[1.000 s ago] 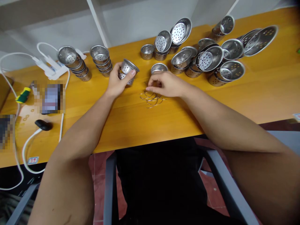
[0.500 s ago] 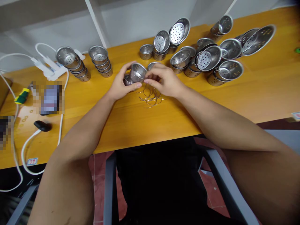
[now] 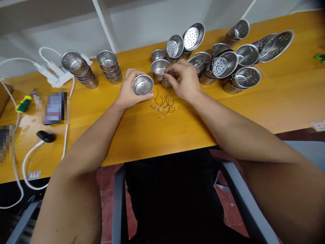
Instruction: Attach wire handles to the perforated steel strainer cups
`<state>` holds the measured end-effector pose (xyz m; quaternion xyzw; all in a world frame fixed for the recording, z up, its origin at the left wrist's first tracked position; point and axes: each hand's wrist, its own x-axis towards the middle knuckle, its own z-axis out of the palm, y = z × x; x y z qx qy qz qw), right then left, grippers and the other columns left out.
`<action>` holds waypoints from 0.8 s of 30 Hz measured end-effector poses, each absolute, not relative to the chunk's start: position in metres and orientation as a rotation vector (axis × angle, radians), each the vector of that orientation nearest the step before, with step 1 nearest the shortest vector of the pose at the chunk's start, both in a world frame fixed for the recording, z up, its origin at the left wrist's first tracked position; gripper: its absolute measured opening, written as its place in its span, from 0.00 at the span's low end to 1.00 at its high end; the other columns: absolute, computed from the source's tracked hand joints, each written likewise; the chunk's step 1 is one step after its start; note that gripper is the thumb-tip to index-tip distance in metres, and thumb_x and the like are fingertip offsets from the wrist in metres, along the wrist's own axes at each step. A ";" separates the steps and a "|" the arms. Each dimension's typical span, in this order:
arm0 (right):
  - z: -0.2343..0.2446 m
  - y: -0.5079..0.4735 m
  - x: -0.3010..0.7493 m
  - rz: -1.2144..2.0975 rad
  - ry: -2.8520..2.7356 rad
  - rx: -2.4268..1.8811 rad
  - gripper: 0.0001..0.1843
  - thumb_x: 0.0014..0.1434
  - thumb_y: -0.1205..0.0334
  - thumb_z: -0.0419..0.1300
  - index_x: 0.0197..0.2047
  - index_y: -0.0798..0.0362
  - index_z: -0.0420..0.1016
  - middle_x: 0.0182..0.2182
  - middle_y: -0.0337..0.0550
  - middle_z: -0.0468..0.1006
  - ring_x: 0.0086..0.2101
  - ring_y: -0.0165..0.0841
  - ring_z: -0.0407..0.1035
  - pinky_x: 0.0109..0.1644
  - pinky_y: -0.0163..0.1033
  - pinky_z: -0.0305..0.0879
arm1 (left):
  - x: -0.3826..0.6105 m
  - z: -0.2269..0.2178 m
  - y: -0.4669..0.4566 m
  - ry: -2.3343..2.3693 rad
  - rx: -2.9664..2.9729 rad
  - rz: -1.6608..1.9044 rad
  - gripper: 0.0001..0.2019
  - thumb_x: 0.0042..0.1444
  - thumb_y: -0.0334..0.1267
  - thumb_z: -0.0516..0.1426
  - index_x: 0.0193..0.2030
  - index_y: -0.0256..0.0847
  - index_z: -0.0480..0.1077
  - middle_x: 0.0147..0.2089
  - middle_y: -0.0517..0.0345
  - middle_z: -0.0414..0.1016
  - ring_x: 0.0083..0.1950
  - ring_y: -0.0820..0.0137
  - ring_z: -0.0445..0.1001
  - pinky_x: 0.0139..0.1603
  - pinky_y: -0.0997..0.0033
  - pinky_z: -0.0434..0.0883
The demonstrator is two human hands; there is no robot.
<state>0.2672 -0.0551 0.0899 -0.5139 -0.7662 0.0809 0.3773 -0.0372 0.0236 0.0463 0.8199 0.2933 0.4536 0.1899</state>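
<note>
In the head view a small perforated metal cup [image 3: 143,85] is gripped by my left hand [image 3: 127,90], its fingers and thumb wrapped around the side and its mouth facing me. My right hand [image 3: 185,80] pinches the rim of a second perforated cup [image 3: 157,69] between thumb and fingers. Just below that one, a further cup [image 3: 166,83] shows partly behind the right fingers; I cannot tell whether the two touch. Thin curved metal wires [image 3: 164,106] lie in a loose pile on the table, nearer to me than both hands.
Several perforated cups stand stacked at the left [image 3: 108,64] and farther left [image 3: 78,67]. More stacks and tilted cups [image 3: 224,64] spread over the back right. A white power strip [image 3: 57,76], cables, a phone [image 3: 54,107], a black mouse [image 3: 46,136] and a yellow-green tool handle [image 3: 24,104] occupy the left side.
The cup pinched by my right hand has moved right, out of my left hand. The other cup stays in my left hand, now tipped so its inside shows.
</note>
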 end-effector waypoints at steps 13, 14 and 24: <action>0.077 -0.059 0.226 -0.013 -2.313 -1.217 0.16 0.88 0.54 0.61 0.60 0.48 0.91 0.54 0.57 0.86 0.63 0.64 0.72 0.71 0.74 0.64 | -0.025 0.039 0.029 0.915 2.122 1.535 0.55 0.48 0.79 0.83 0.71 0.52 0.67 0.68 0.44 0.78 0.76 0.40 0.81 0.85 0.36 0.77; 0.077 -0.059 0.228 -0.009 -2.310 -1.221 0.16 0.88 0.54 0.61 0.59 0.48 0.91 0.55 0.58 0.86 0.63 0.65 0.72 0.71 0.75 0.64 | -0.026 0.037 0.032 0.910 2.117 1.517 0.57 0.46 0.81 0.82 0.71 0.52 0.68 0.68 0.44 0.79 0.76 0.39 0.82 0.85 0.36 0.77; 0.103 -0.075 0.247 0.187 -2.103 -0.835 0.20 0.86 0.55 0.58 0.71 0.41 0.85 0.67 0.56 0.81 0.66 0.61 0.75 0.72 0.70 0.76 | -0.026 0.053 0.016 0.688 1.991 1.162 0.62 0.30 0.92 0.79 0.63 0.50 0.78 0.54 0.53 0.84 0.57 0.46 0.92 0.62 0.41 0.90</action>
